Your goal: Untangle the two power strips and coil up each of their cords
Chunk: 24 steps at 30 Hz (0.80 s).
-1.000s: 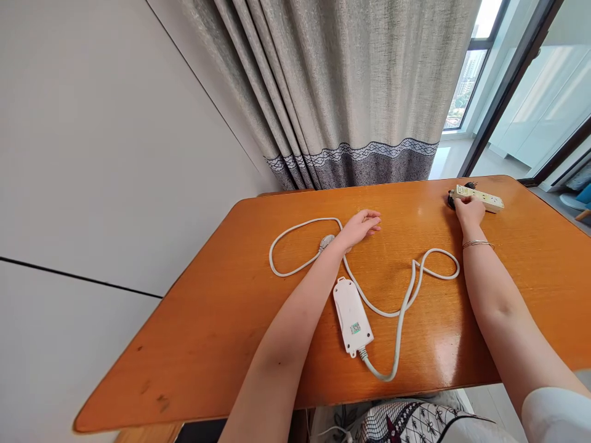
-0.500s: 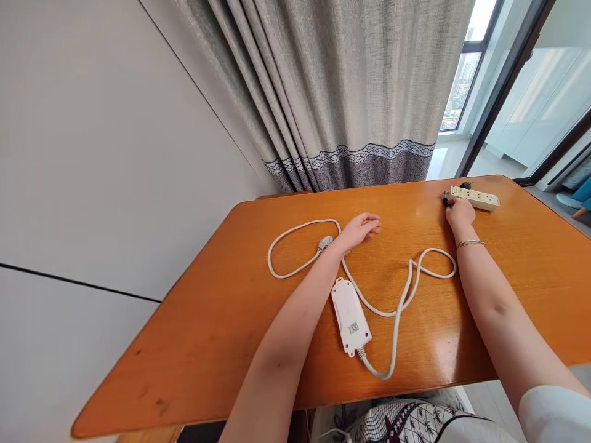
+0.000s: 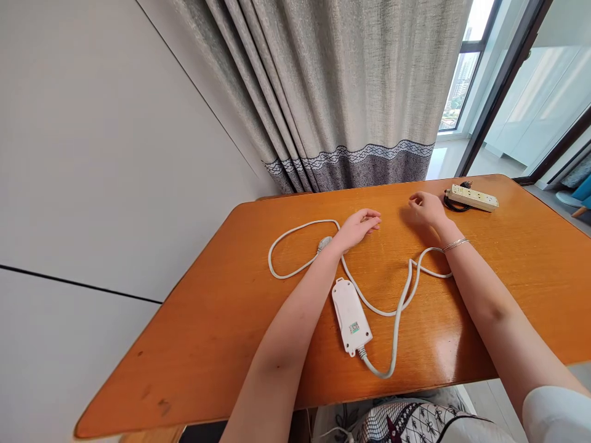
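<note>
My left hand (image 3: pixel 359 230) is over the middle of the table with its fingers loosely stretched out and nothing in them. Under its wrist runs a white cord (image 3: pixel 302 229), and a grey-white plug (image 3: pixel 324 243) lies partly hidden beside that forearm. The cord leads to a white power strip (image 3: pixel 351 317), which lies face down with a green and white label showing. My right hand (image 3: pixel 428 209) hovers left of a cream power strip (image 3: pixel 474 197), apart from it, fingers loosely bent and holding nothing. A black cord (image 3: pixel 455 205) is bunched around the cream strip, its black plug (image 3: pixel 467 184) behind.
The orange-brown wooden table (image 3: pixel 198 314) has rounded corners. A grey curtain (image 3: pixel 369 92) hangs behind its far edge, and a pale wall panel (image 3: pixel 92 184) rises at the left. To the right are a window and a dark-framed glass door (image 3: pixel 503 86).
My right hand has let go of the cream power strip and moved left, away from it. My left hand has hardly moved, and the white power strip stays in place.
</note>
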{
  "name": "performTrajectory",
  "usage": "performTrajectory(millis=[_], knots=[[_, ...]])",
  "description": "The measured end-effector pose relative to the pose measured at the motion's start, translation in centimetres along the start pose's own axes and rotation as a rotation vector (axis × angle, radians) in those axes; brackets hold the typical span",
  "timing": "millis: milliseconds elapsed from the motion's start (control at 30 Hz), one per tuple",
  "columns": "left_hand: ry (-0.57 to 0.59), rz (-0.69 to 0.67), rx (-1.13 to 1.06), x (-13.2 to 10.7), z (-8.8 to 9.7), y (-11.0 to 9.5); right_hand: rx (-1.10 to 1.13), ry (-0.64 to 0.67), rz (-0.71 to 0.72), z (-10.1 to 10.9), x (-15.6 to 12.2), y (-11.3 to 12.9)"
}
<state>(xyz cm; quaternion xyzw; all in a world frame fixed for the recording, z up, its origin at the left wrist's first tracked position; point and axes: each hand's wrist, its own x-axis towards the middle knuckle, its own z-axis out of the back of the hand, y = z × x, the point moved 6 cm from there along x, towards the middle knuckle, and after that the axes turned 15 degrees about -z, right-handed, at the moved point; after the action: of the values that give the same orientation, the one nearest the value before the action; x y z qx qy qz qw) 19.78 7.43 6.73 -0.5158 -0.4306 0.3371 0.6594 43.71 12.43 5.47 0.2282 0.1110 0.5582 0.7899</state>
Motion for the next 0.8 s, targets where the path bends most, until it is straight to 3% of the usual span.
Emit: performTrajectory(millis=[100, 233, 333, 500, 567, 700, 800], knots=[[-0.022, -0.098, -0.003, 0.0, 0.4, -1.6, -0.032, 0.262, 0.211, -0.8, -3.0, 4.9], [-0.087, -0.228, -0.017, -0.4, 1.3, -4.0, -0.080, 0.630, 0.470, -1.1, -9.6, 10.1], [-0.144, -0.304, -0.044, -1.0, 2.0, -5.7, -0.089, 0.874, 0.610, -0.9, -14.5, 12.3], [-0.229, -0.368, -0.113, -1.8, 2.9, -7.7, -0.212, 1.167, 0.812, -1.1, -20.4, 13.3], [-0.255, -0.371, -0.128, -2.0, 3.2, -8.2, -0.318, 1.149, 0.855, -1.5, -21.5, 13.5], [-0.285, -0.363, -0.131, -2.4, 3.6, -8.7, -0.614, 0.856, 0.781, -2.1, -21.5, 13.6], [-0.281, -0.371, -0.145, -2.5, 3.6, -9.0, -0.666, 0.818, 0.786, -2.5, -22.0, 13.8]])
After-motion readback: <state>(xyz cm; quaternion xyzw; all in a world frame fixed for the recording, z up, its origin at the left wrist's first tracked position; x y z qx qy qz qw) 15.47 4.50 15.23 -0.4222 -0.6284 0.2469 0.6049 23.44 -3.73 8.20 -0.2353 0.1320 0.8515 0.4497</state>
